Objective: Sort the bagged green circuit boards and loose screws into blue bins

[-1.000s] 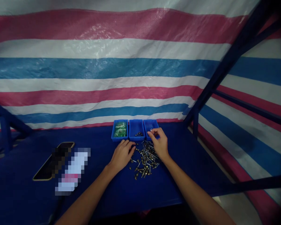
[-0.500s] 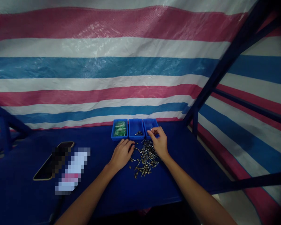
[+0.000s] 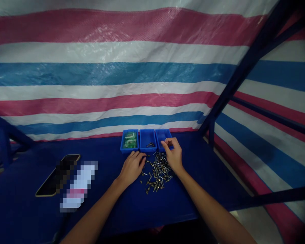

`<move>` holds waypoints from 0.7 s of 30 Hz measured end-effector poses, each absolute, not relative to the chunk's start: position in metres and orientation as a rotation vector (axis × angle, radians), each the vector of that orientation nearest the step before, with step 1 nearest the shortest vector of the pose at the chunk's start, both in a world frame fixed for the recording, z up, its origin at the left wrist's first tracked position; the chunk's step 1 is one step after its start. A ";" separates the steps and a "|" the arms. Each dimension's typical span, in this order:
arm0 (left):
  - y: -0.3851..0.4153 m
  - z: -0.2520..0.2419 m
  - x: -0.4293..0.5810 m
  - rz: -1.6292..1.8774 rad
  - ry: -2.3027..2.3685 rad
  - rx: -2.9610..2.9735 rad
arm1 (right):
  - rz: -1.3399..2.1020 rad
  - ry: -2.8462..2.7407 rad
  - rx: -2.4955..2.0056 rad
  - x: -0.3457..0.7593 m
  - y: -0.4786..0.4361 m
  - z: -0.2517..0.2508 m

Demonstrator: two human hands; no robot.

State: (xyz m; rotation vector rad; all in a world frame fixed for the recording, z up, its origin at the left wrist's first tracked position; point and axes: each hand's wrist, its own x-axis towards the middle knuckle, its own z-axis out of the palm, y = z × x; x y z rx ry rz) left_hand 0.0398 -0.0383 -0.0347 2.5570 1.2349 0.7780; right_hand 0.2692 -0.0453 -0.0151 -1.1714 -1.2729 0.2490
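Observation:
My right hand (image 3: 174, 154) is held over the front of the right blue bin (image 3: 163, 133), thumb and fingers pinched together. A tiny pale glint shows at the fingertips, too small to name. My left hand (image 3: 134, 166) rests palm down on the table in front of the bins, thumb a little apart from the fingers. Between the hands lies a heap of small metal parts (image 3: 159, 169) with thin silvery shanks and brass-coloured ends. A few similar dark parts (image 3: 150, 144) are in the middle blue bin (image 3: 146, 134). Green-and-clear small packets (image 3: 130, 139) fill the left blue bin (image 3: 121, 145).
A phone (image 3: 47, 181) and a blurred-out white item (image 3: 78, 186) lie on the left of the blue table (image 3: 147, 213). Striped plastic sheeting (image 3: 112, 74) hangs behind. Dark blue frame bars (image 3: 234, 88) stand at the right and left edges.
My right fingertips have shifted very slightly to the right, still pinched over the right bin. My left hand and the heap look the same.

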 end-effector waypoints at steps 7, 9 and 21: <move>-0.038 -0.035 0.039 0.772 1.243 2.551 | 0.250 -1.272 -1.179 0.268 -0.046 -0.014; -0.039 -0.035 0.039 0.768 1.234 2.551 | 0.249 -1.268 -1.180 0.268 -0.046 -0.014; -0.038 -0.036 0.039 0.800 1.267 2.557 | 0.215 -1.332 -1.185 0.272 -0.048 -0.012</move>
